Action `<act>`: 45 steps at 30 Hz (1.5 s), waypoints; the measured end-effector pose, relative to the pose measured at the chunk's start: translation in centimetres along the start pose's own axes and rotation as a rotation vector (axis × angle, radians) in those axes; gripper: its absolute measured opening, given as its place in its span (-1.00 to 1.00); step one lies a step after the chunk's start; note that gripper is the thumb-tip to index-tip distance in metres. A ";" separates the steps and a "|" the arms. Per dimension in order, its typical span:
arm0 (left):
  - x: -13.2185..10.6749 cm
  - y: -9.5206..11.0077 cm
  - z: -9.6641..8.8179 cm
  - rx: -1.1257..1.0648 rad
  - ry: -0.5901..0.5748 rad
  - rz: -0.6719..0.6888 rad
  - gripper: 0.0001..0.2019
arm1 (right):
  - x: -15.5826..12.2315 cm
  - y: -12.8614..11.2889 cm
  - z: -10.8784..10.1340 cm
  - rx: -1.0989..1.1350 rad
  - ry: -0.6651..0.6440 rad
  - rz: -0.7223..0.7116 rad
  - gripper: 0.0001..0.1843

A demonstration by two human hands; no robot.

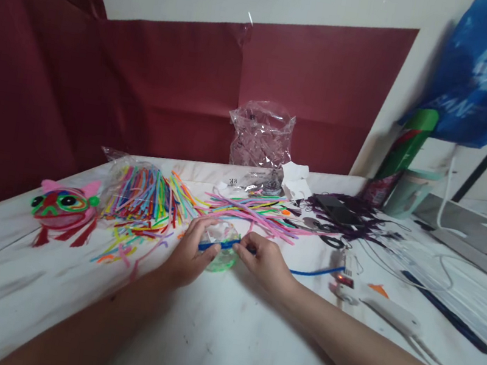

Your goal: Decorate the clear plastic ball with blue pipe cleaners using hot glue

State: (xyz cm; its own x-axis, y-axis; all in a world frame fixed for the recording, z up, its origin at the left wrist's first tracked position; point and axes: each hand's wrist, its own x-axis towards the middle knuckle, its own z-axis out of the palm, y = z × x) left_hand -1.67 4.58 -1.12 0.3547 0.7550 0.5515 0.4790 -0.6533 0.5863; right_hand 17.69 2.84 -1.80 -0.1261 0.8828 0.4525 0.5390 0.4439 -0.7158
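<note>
My left hand is closed around the side of a clear, rounded plastic piece with some green on its lower edge. A blue pipe cleaner runs across the front of this piece, and its free tail stretches right over the table. The fingertips of my right hand pinch the blue pipe cleaner against the plastic. My left thumb lies just under the blue strip. Both palms hide part of the plastic piece.
A pink, red and green animal face stands at left, beside a bag of coloured pipe cleaners. Loose pipe cleaners lie behind my hands. At right are scissors, a phone, and a white glue gun with its cord.
</note>
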 end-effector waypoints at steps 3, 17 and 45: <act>0.1 -0.1 -0.2 -0.016 -0.012 0.003 -0.57 | 0.1 0.1 0.1 0.017 -0.005 0.003 -0.78; 0.2 -0.4 -0.7 -0.141 -0.075 0.001 -0.47 | -0.1 -0.1 0.2 0.009 -0.002 -0.011 -0.78; 0.5 -0.2 -0.8 -0.109 -0.126 -0.186 -0.27 | 4.8 5.4 -8.4 -0.432 0.063 -0.528 -0.77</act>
State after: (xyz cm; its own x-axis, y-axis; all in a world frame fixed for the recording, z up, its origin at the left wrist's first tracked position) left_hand -2.22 5.01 -0.47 0.3690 0.8592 0.3544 0.4585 -0.4999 0.7348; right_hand 26.95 8.14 0.95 -0.4215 0.5487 0.7220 0.7044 0.6995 -0.1204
